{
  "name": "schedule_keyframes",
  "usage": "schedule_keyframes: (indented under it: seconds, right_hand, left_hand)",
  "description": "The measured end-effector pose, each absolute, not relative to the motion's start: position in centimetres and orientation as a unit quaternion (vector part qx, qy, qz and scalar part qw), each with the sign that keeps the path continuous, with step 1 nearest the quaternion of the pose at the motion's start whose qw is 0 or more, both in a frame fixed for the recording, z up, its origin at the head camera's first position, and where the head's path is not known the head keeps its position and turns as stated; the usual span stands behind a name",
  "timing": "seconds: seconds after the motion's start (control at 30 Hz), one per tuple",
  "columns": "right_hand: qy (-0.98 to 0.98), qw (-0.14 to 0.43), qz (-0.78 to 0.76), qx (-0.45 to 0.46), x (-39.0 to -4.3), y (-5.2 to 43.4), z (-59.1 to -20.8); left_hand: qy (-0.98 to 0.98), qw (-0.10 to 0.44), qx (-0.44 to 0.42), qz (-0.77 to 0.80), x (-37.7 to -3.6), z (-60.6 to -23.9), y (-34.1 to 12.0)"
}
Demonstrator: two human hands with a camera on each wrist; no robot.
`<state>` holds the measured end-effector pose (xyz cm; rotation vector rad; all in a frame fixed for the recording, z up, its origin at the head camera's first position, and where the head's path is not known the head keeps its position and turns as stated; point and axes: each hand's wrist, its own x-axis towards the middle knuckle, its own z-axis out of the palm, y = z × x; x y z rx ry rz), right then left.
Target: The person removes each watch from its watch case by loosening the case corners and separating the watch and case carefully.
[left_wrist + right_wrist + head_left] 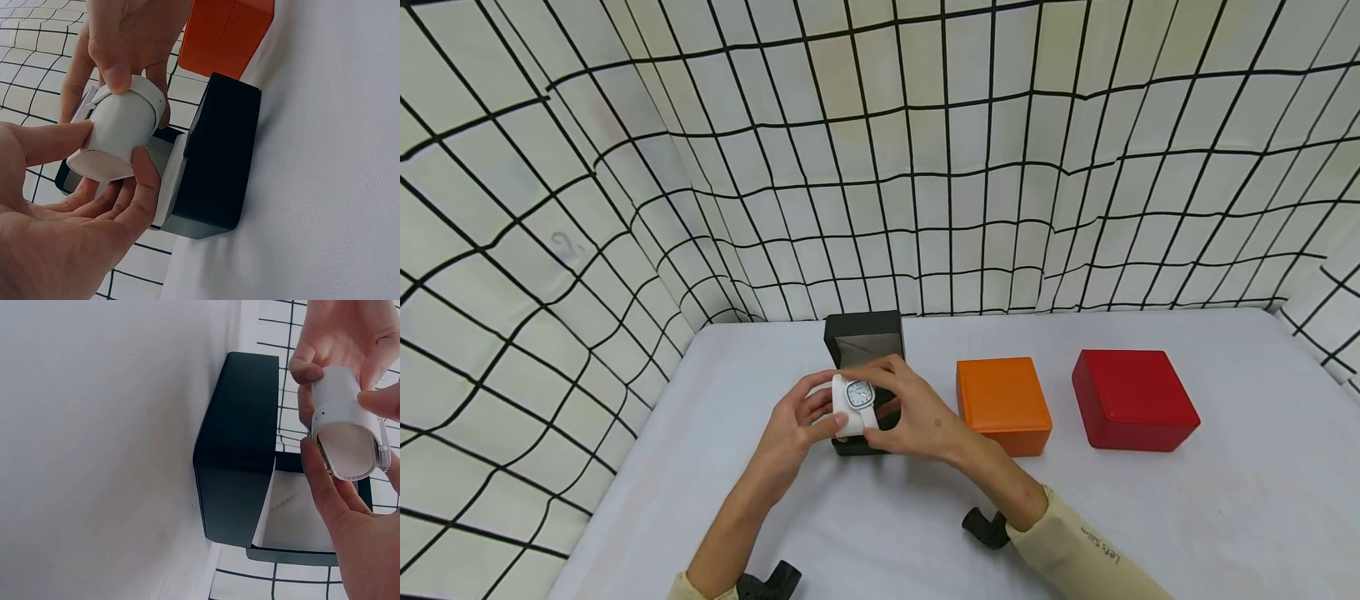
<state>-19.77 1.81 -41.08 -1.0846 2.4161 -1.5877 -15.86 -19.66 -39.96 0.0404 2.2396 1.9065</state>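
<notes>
A watch with a white strap and square-looking silver face is wrapped around a white cylindrical watch cushion. My left hand grips one end of the cushion between thumb and fingers. At the strap end, my right hand holds the watch and cushion, its thumb pressing on the white strap. Both hands are above an open dark watch box, its lid raised at the back. Part of the box's interior is hidden behind the hands in the head view; a pale lining shows in the right wrist view.
To the right of the dark box stands a closed orange box, with a closed red box farther right. All rest on a white-covered table. Behind and to the left rises a white wall with a black grid.
</notes>
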Motion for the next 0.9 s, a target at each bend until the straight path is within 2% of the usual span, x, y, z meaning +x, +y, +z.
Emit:
schedule_keyframes:
  seconds: [0.3,0.53,0.9]
  right_hand:
    - [0.778,0.036,-0.523,-0.347,-19.90,1.93,-41.10]
    - [0.778,0.064,-0.535,-0.323,-19.84,1.90,-40.83]
    - [0.774,0.046,-0.558,-0.297,-20.15,1.72,-41.24]
  left_hand:
    - [0.752,0.102,0.017,0.651,-16.01,-40.17,-19.74]
    - [0.748,0.102,0.018,0.656,-16.08,-40.22,-19.80]
    - [0.740,0.106,0.021,0.664,-16.01,-40.04,-19.97]
